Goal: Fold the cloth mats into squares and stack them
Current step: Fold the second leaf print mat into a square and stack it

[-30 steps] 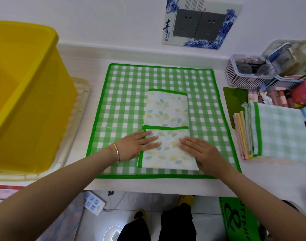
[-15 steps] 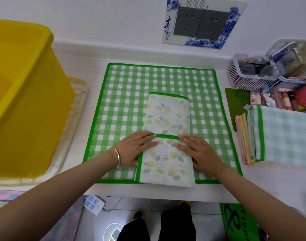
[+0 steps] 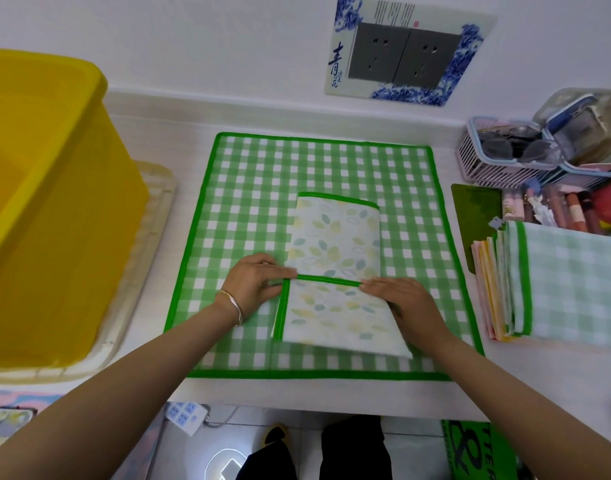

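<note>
left hand (image 3: 254, 284), right hand (image 3: 401, 303) on leaf-print mat (image 3: 335, 244) between yellow bin (image 3: 54, 220) and stack (image 3: 567, 285).

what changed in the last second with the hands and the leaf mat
Both hands slid from the near flap of the leaf-print mat out to the ends of its green-trimmed edge. The left hand now seems to pinch the left corner, and the right hand rests on the right end. The checked mat underneath, the folded stack and the yellow tub stayed put.
</note>
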